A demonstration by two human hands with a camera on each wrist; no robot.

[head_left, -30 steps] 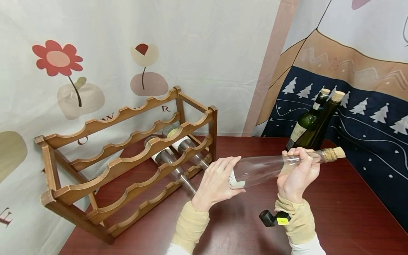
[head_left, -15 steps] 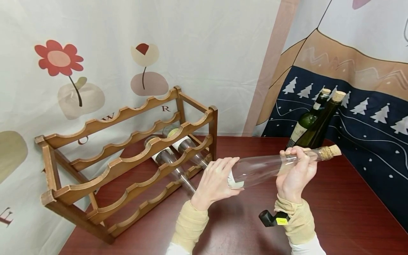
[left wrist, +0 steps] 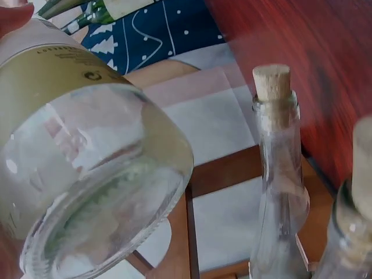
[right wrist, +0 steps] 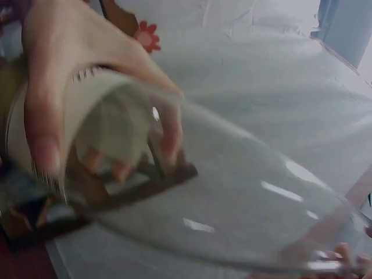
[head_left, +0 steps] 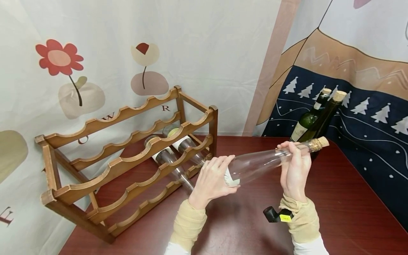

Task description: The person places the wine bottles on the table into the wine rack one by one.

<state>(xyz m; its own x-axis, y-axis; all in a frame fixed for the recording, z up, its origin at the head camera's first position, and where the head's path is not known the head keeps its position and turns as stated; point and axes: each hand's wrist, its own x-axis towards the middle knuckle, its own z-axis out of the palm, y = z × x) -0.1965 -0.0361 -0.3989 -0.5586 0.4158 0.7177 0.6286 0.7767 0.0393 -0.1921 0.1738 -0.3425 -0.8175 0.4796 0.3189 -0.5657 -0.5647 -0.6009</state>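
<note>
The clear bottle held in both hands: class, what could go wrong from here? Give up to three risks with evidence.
1. The clear bottle might slip: it is tilted above the table, gripped by the left hand near its base and the right hand at its neck.
2. Its cork might knock the green bottles; they overlap in the head view, though the gap is unclear.
3. Its base might clink against the bottles in the rack, whose necks poke out near the left hand.

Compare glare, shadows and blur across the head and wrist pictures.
Head view: mostly sharp, soft shadows on the reddish tabletop; left wrist view: uncropped cork fairly crisp; right wrist view: label print smeared, white glare streaks on the clear glass bottle.
</note>
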